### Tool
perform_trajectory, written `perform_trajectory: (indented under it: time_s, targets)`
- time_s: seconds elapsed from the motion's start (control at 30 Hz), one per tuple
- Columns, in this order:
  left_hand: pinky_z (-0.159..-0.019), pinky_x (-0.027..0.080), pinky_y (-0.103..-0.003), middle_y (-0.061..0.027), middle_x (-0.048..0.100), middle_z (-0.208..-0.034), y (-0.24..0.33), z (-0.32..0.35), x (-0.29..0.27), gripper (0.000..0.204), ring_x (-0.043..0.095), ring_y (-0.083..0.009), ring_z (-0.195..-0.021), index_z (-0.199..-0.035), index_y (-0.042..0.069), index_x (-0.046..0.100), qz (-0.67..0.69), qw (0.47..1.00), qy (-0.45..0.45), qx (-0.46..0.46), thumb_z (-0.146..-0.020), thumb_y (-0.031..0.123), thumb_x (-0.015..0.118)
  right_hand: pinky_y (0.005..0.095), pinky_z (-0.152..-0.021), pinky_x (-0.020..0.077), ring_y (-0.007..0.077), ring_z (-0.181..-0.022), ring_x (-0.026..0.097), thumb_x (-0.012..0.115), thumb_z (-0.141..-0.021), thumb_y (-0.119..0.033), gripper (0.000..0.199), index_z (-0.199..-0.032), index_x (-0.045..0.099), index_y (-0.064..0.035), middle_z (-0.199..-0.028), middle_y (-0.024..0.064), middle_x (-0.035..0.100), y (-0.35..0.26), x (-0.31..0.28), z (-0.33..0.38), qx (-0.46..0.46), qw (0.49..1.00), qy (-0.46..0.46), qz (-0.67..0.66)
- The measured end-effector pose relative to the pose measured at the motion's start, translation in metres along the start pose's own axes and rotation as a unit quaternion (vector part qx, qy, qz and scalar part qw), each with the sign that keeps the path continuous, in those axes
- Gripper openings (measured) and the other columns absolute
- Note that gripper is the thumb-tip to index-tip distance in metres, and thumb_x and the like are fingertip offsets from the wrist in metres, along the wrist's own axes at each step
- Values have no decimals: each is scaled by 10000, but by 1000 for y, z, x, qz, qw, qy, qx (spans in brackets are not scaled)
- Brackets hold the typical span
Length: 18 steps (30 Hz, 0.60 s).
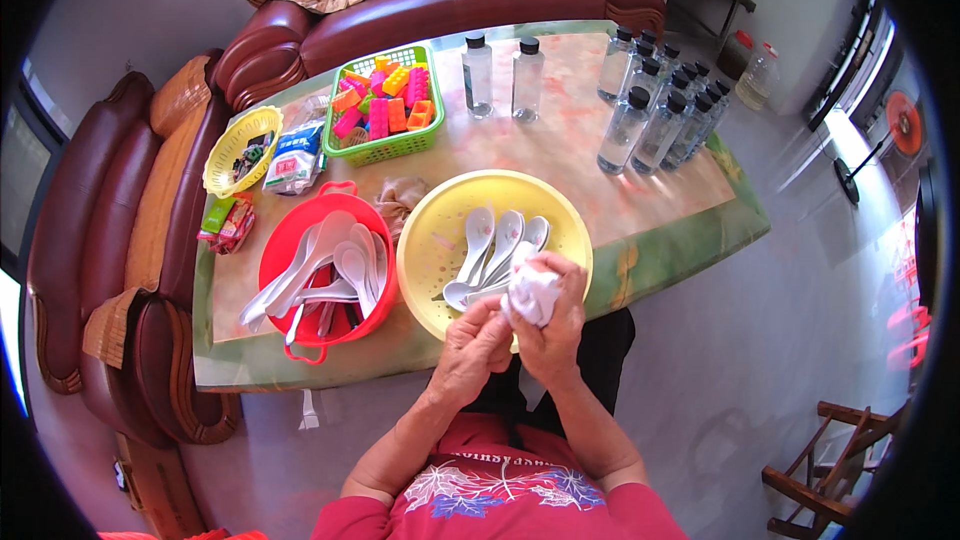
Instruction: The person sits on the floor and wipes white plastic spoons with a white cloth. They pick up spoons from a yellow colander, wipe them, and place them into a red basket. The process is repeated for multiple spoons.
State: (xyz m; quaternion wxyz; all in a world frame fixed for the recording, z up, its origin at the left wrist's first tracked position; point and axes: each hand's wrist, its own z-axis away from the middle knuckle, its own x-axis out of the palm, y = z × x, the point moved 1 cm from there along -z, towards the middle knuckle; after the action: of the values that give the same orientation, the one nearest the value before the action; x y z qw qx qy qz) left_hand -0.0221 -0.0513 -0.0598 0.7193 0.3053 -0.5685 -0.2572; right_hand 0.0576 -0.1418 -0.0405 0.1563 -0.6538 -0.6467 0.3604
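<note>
Over the near rim of a yellow basin [422, 285], my two hands are close together. My right hand [562, 325] is closed round a bunched white cloth [533, 292]. Beside it, my left hand [474, 342] has its fingers pinched at the cloth's edge; what they grip is hidden. A pale tip shows above the cloth, too unclear to name. Several white soup spoons [480, 232] lie in the basin. To its left, a red basin [272, 268] holds larger white spoons and ladles [330, 235], with handles over the rim.
Toy blocks [378, 120] fill a green basket [385, 148]. Left of it are a white-and-blue packet [296, 155], a yellow basket [212, 168] and small packets [232, 223]. Clear bottles with black caps [622, 130] crowd the table's far right; two more bottles [526, 80] stand mid-back.
</note>
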Motion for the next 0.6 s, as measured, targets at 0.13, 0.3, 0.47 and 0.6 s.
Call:
perform_trajectory:
  time_s: [0.13, 0.3, 0.47, 0.6]
  targets:
    - [-456, 234, -188, 47, 393, -693, -7, 5, -3, 268, 291, -36, -527, -1213, 72, 520, -27, 999, -36, -11, -952, 132, 497, 317, -758, 456, 250, -884, 577, 652, -751, -44, 316, -1040, 539, 18, -950, 141, 575, 23, 1, -30, 54, 997, 0, 49]
    - [-467, 239, -194, 35, 401, -713, -9, 7, -7, 274, 287, -46, -539, -1214, 71, 520, -8, 998, -63, -12, -945, 118, 504, 244, -719, 466, 116, -787, 592, 635, -821, -48, 209, -1018, 588, 6, -907, 40, 635, 41, 2, -40, 321, 898, -42, -298]
    - [-466, 229, -192, 40, 400, -713, -11, 7, -10, 266, 267, -43, -528, -1205, 66, 522, 35, 999, -33, 2, -944, 117, 504, 243, -733, 468, 97, -829, 567, 645, -826, -60, 278, -1085, 564, -3, -972, 48, 617, 29, 4, -19, 310, 912, -16, -267]
    - [-493, 371, -200, 20, 508, -804, -3, 2, -17, 273, 434, -55, -583, -1208, 57, 513, 118, 991, -65, 13, -941, 111, 504, 336, -925, 408, 227, -1118, 497, 604, -806, -26, 396, -1186, 490, -22, -1211, 137, 506, 7, 8, 1, 176, 955, -51, -232]
